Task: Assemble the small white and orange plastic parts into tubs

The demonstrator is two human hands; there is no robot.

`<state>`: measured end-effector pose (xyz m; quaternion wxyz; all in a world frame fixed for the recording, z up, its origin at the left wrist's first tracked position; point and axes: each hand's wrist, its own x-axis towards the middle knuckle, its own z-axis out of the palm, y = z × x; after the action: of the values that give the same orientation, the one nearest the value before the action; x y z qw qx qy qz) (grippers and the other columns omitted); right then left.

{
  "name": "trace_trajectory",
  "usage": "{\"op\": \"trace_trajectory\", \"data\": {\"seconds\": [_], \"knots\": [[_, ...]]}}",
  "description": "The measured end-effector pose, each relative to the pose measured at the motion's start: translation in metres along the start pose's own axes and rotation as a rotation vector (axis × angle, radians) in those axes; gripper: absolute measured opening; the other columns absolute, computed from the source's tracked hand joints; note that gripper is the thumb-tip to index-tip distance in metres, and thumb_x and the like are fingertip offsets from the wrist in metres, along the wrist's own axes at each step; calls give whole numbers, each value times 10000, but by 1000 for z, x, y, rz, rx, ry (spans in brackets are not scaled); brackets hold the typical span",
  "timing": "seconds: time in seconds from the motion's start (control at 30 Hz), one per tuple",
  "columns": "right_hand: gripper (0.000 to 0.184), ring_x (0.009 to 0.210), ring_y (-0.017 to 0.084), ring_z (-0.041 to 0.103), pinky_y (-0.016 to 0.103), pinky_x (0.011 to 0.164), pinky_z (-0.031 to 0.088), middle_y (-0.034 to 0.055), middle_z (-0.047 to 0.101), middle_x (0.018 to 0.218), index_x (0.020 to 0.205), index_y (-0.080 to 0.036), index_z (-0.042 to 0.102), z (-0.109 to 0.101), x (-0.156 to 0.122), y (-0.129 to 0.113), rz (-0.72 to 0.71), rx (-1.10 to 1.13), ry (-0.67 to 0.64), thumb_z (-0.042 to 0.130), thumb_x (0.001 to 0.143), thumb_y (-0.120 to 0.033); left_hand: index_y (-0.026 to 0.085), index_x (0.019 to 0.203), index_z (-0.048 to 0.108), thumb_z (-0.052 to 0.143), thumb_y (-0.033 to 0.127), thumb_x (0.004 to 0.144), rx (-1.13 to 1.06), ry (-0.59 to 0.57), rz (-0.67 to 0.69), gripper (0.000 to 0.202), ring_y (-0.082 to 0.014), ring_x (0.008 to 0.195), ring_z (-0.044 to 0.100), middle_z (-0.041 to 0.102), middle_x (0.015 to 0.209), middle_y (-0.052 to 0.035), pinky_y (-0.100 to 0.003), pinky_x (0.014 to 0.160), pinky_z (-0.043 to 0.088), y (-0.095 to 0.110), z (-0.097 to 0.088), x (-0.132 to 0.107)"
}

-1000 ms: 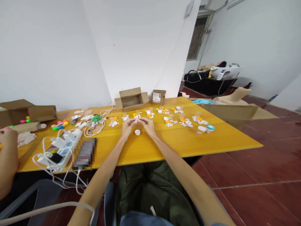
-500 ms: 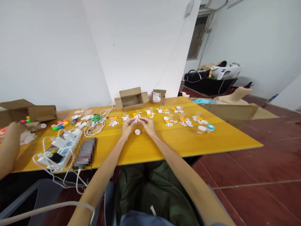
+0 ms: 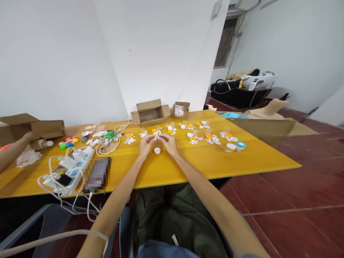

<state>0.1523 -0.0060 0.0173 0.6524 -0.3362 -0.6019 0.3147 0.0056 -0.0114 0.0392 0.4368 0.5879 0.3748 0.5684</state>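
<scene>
My left hand and my right hand meet at the fingertips above the table. Pinched between them is a small white piece, mostly covered by the fingers, so its exact kind does not show. Just below the hands a small round white cup stands on the yellow tabletop. Beyond the fingers lie groups of small white and orange plastic parts, among them an orange disc and a cluster of white pieces left of my left hand.
A power strip with white cables and a phone lie left of my forearm. Lidded jars stand at right. Cardboard boxes line the wall. Another person's arm reaches in at far left, near coloured balls.
My hands stay in place, with only slight finger movement around the small white piece. At far left the other person's arm has moved up and forward toward the open box.
</scene>
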Motion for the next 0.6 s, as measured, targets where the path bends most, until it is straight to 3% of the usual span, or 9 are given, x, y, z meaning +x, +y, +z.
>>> {"op": "trace_trajectory", "data": {"seconds": [0.6], "knots": [[174, 908, 218, 690, 352, 841, 565, 43, 763, 935, 854, -261, 796, 1, -1, 2, -6, 3, -39, 732, 784, -407, 189, 843, 754, 837, 347, 657, 8, 18, 27, 259, -260, 969, 725, 789, 918, -72, -425, 965, 534, 7, 2, -4]]}}
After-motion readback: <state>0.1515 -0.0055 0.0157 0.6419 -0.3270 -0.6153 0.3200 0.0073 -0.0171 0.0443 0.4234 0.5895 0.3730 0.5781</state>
